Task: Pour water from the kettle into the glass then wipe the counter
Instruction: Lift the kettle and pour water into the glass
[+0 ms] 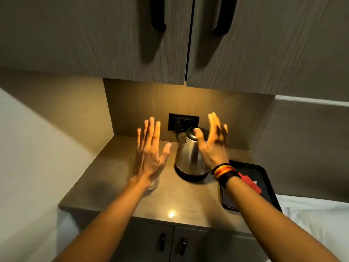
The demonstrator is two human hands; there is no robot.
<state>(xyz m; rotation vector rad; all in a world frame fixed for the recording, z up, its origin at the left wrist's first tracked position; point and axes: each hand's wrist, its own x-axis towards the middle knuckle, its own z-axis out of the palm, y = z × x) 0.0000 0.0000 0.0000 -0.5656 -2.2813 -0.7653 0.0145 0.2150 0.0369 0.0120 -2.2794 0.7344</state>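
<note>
A steel kettle (187, 156) stands upright on its dark base at the back middle of the grey counter (120, 186). Its spout faces left. A clear glass (154, 183) stands left of the kettle, mostly hidden under my left wrist. My left hand (151, 148) hovers above the glass, fingers spread, holding nothing. My right hand (214, 142) is raised in front of the kettle's right side, fingers apart, not gripping it. Several coloured bands circle my right wrist.
A black tray (264, 178) lies at the counter's right edge, partly under my right forearm. A dark wall socket (184, 121) with a plug sits behind the kettle. Cabinet doors hang overhead and below the counter. White fabric lies at the lower right.
</note>
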